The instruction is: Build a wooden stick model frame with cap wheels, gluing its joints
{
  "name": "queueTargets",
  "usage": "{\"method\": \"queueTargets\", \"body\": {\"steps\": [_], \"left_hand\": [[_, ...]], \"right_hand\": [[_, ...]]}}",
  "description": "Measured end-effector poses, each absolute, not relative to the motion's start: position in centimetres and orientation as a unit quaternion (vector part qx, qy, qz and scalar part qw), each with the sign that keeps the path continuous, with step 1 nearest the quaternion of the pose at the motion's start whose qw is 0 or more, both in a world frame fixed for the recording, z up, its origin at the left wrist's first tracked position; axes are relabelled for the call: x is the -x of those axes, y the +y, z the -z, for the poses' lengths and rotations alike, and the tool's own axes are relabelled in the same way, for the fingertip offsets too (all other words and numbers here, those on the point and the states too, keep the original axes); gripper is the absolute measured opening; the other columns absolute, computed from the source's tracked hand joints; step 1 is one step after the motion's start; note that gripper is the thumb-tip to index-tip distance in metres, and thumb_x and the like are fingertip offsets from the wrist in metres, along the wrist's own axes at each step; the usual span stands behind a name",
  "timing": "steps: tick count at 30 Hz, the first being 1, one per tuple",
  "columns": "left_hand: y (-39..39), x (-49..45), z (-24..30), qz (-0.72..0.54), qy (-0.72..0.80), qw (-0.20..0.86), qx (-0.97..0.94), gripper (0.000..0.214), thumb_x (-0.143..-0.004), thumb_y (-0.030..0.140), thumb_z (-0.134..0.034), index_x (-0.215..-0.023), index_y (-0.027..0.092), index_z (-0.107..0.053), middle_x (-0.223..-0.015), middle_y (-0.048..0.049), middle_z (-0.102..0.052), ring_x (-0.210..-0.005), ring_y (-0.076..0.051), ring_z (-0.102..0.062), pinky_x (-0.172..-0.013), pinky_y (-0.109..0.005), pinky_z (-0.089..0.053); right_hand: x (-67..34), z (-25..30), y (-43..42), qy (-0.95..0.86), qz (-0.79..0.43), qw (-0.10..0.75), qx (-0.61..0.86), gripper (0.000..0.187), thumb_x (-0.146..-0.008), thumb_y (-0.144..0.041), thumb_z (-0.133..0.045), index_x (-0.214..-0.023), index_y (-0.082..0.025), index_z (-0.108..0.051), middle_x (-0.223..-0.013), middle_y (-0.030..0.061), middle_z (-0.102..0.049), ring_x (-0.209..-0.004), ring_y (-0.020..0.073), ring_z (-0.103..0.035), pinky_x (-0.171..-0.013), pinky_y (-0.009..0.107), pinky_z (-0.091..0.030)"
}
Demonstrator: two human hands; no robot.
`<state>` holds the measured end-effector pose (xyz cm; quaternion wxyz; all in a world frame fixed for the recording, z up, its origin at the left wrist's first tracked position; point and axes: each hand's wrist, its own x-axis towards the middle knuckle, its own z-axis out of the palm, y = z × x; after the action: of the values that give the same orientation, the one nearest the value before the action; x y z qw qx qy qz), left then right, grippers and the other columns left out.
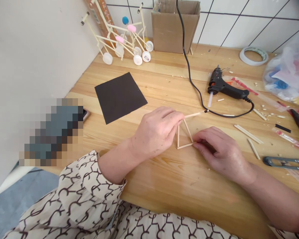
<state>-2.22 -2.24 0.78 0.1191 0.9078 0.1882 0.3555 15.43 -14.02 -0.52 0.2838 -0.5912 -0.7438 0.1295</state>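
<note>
A small frame of thin wooden sticks (178, 135) stands between my hands over the table, with one longer stick running off to the right and ending in a dark tip. My left hand (157, 131) grips the frame at its top corner, fingers closed. With thumb and forefinger pinched, my right hand (220, 152) holds the frame's lower right corner. Part of the frame is hidden behind my left fingers. Right of my right hand lie several loose wooden sticks (249, 134) and grey thread snips (281, 162).
A black glue gun (229, 87) lies at the right, its cord (188, 66) looping over the table. Black card (121, 96), finished stick models with white wheels (137, 59), a cardboard box (174, 31), a tape roll (253, 56) and a plastic bag (289, 73) are around. A blurred-out phone lies left.
</note>
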Motion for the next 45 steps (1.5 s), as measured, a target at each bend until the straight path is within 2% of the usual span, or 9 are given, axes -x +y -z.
{"method": "queueTargets", "body": {"steps": [25, 36, 40, 45], "left_hand": [[-2.9, 2.2, -1.2, -0.335, 0.194, 0.087, -0.918, 0.016, -0.086, 0.011, -0.047, -0.086, 0.014, -0.063, -0.079, -0.0055, -0.066, -0.074, -0.016, -0.06, -0.067, -0.028, -0.05], [-3.1, 2.4, -1.2, -0.319, 0.194, 0.074, -0.924, 0.016, -0.085, 0.011, -0.048, -0.092, 0.012, -0.062, -0.081, -0.0071, -0.065, -0.077, -0.018, -0.061, -0.068, -0.03, -0.052], [-3.2, 2.4, -1.3, -0.309, 0.201, 0.063, -0.927, 0.016, -0.085, 0.012, -0.048, -0.096, 0.013, -0.061, -0.085, -0.0071, -0.065, -0.079, -0.018, -0.061, -0.07, -0.031, -0.052], [-3.9, 3.0, -2.6, -0.336, 0.2, 0.029, -0.92, 0.018, -0.082, 0.011, -0.052, -0.098, 0.01, -0.06, -0.095, -0.0127, -0.062, -0.085, -0.022, -0.059, -0.076, -0.036, -0.051]], "right_hand": [[-15.4, 0.7, -14.0, -0.751, -0.131, 0.282, 0.582, 0.011, -0.084, -0.01, -0.052, -0.088, -0.02, -0.053, -0.079, 0.0046, -0.059, -0.075, 0.0177, -0.052, -0.067, 0.032, -0.045], [-15.4, 0.7, -13.9, -0.753, -0.129, 0.291, 0.575, 0.009, -0.084, -0.01, -0.052, -0.087, -0.019, -0.052, -0.077, 0.0044, -0.058, -0.073, 0.0176, -0.051, -0.066, 0.032, -0.045], [-15.5, 0.5, -14.1, -0.751, -0.139, 0.294, 0.574, 0.012, -0.083, -0.01, -0.052, -0.09, -0.019, -0.052, -0.08, 0.0052, -0.059, -0.075, 0.0182, -0.052, -0.067, 0.033, -0.046], [-15.7, 0.3, -14.4, -0.746, -0.14, 0.304, 0.575, 0.014, -0.082, -0.008, -0.052, -0.09, -0.019, -0.053, -0.079, 0.0056, -0.06, -0.075, 0.0182, -0.053, -0.066, 0.032, -0.047]]}}
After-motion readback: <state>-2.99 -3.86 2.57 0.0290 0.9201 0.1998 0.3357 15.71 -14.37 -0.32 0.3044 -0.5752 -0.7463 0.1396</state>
